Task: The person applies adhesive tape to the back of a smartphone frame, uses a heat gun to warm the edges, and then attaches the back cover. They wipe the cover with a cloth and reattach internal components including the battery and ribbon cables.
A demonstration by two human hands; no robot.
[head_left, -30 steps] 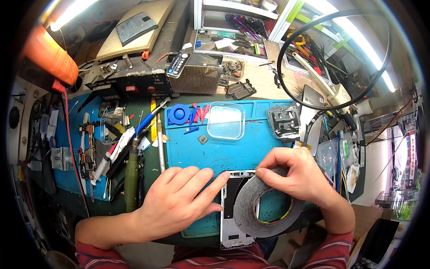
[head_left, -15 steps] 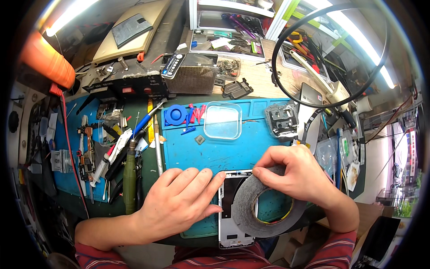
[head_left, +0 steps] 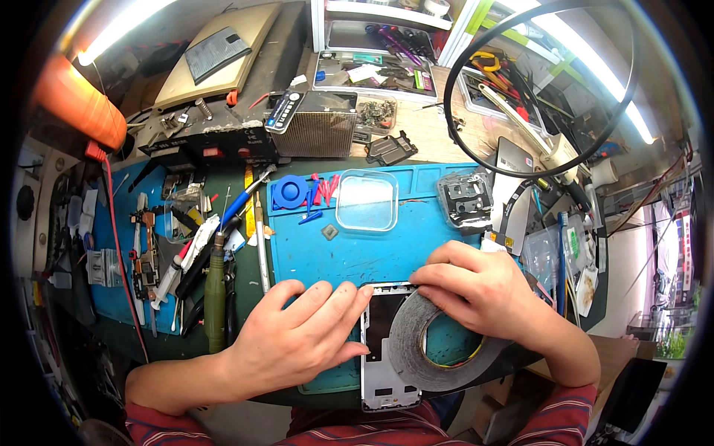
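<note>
Nearest the body, a flat, pale device frame (head_left: 376, 372) is pointing its lower end toward the person, its long sides running away over the blue mat (head_left: 349, 264). Across its right side, a grey tape roll (head_left: 406, 357) is lapping over it. Working well here is probably calling for a steady frame, a light touch on its thin edges, and a roll supported so that its weight isn't dragging the tape askew.

The left hand (head_left: 297, 328) is reaching in with its back upward, thumb beside the frame's long left edge, index fingertip touching the far-left corner; its grip is spread, not closing around anything. The right hand (head_left: 483, 293) is arching in from the right, its grip pinching the roll's far rim near the frame's far-right corner; whether a loose strip is lying between those fingertips, I cannot tell. Beyond both hands, a clear plastic container (head_left: 367, 201) is sitting on the mat.
</note>
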